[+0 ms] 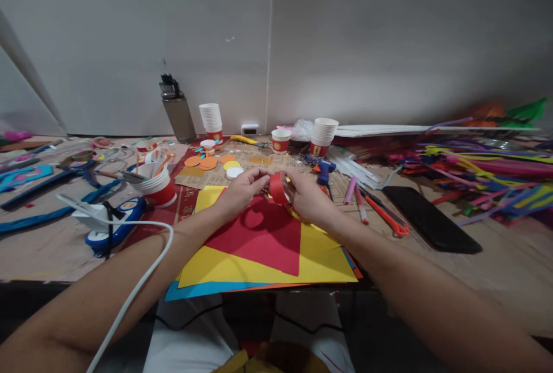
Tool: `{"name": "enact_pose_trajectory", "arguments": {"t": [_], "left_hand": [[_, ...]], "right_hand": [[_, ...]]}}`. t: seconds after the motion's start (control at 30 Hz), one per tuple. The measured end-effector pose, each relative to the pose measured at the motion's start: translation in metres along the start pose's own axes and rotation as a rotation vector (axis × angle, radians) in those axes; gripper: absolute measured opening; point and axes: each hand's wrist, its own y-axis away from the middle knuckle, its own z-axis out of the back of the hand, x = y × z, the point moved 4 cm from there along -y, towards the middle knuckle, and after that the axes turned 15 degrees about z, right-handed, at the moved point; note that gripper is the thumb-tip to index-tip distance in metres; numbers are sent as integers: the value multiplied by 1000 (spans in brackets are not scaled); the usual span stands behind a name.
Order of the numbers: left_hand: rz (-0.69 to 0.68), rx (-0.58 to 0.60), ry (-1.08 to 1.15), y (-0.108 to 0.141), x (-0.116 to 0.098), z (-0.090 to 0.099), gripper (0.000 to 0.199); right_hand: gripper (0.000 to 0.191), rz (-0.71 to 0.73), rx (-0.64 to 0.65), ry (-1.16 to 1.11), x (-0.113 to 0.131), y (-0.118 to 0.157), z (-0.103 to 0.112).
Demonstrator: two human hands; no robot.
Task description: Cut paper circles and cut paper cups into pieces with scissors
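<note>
A curved red paper ring [279, 188] is held up over the middle of the stacked sheets. My right hand [307, 195] is closed around its right side. My left hand [244, 191] is closed too, its fingertips pinching at the ring's left edge; the exact contact is partly hidden. Beneath both hands lies a red sheet [268, 240], on top of yellow paper [233, 269] and blue paper [194, 290]. Just beyond my left hand are a white disc [234, 173], a yellow disc [231, 165] and several orange discs [208, 163].
Left stand a cup of tools [158, 191] and a blue power strip [118, 226] with a white cable. Cup stacks [324, 134], a bottle [178, 113] and pliers [246, 140] line the back. Right are a glue gun [325, 172], markers [360, 206], a black phone [432, 220] and colourful pipe cleaners [488, 177].
</note>
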Motion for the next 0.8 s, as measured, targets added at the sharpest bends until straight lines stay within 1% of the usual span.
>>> {"name": "enact_pose_trajectory", "arguments": {"t": [0.07,0.13,0.2,0.3,0.37,0.47,0.53,0.6,0.67,0.73,0.8], "left_hand": [[8,14,-38,1,0,-4,33],[19,0,-72,2,0,-5,30],[25,-31,-80,3,-1,-4,26],[19,-53,-78,4,-5,-2,25],[-7,-73,-85,5,-8,1,25],[-74,-117,-76,4,-13,6,23],[-112,-150,-49,2,-14,12,22],[-143,-187,-15,0,-15,19,21],[-171,-224,14,-2,-16,24,20],[-186,-251,41,-2,-18,27,19],[-182,-255,68,-2,-20,26,19]], "right_hand": [[26,-4,7,-15,4,1,-2],[29,-32,23,-29,9,2,-4],[30,-47,38,-46,14,3,-4],[30,-18,45,-59,22,2,-3],[32,0,47,-61,25,1,0],[36,-29,51,-56,25,-2,7],[37,-66,54,26,22,-4,16],[34,-79,66,202,19,-6,28],[31,-70,130,406,15,-6,38],[29,-90,265,543,7,-2,42],[26,-132,423,586,-3,6,39]]}}
